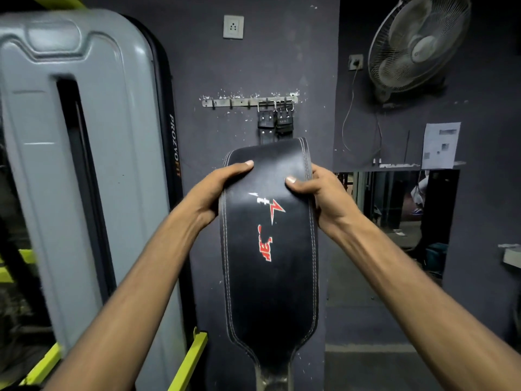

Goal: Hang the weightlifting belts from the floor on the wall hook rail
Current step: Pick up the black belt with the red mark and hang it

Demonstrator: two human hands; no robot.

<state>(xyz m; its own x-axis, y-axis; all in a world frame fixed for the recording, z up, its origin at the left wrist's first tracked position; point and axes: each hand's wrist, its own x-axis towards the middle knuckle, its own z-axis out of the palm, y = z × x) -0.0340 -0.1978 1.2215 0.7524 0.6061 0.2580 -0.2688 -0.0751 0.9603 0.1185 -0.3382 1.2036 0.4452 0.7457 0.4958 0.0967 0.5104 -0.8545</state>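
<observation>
I hold a wide black leather weightlifting belt (pixel 267 277) with white stitching and a red-and-white logo upright in front of me. My left hand (pixel 217 190) grips its left edge and my right hand (pixel 321 193) grips its right edge, both thumbs on the front. The belt folds over at the top and narrows toward the bottom of the view. Above it on the dark wall is a metal hook rail (pixel 225 103). Two dark belts (pixel 275 119) hang by their buckles from hooks at the rail's right end; their lower parts are hidden behind the held belt.
A grey gym machine shroud (pixel 84 165) with a yellow-green frame (pixel 189 359) stands close on the left. A wall fan (pixel 417 46) hangs at the upper right, with a mirror (pixel 394 204) and paper notice (pixel 441 145) below. A wall socket (pixel 233 26) is above the rail.
</observation>
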